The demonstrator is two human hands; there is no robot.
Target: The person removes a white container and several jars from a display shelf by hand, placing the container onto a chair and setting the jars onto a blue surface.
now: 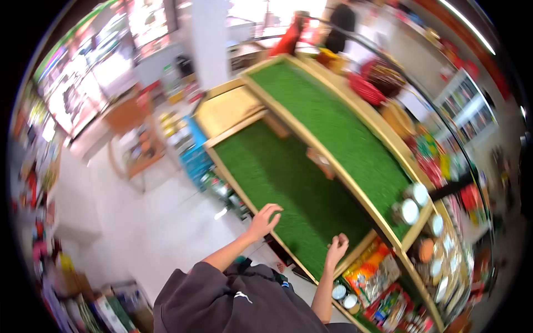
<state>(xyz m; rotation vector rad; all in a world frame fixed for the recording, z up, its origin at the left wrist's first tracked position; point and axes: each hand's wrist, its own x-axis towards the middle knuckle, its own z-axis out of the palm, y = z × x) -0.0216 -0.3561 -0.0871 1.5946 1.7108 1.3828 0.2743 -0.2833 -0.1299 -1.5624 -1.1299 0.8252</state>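
My left hand point(265, 222) hangs over the near-left edge of a wooden display stand, its fingers bent but apart and nothing visible in them. Farther right, my right hand point(337, 247) is above the lower shelf's right end, with its fingers curled in; I see no object in it. Beneath both hands lies the lower shelf's green artificial turf point(261, 161), framed by pale wood point(233, 176). Behind it rises a second tier lined with the same green turf point(333, 130). Whether either hand touches the wood is hard to make out.
White-lidded jars point(410, 212) stand at the upper tier's right end. Bagged goods point(369, 272) fill the compartment right of my right hand. Bottles point(222, 188) and a blue carton point(194, 161) stand on the floor left of the stand, near a wooden chair point(130, 122).
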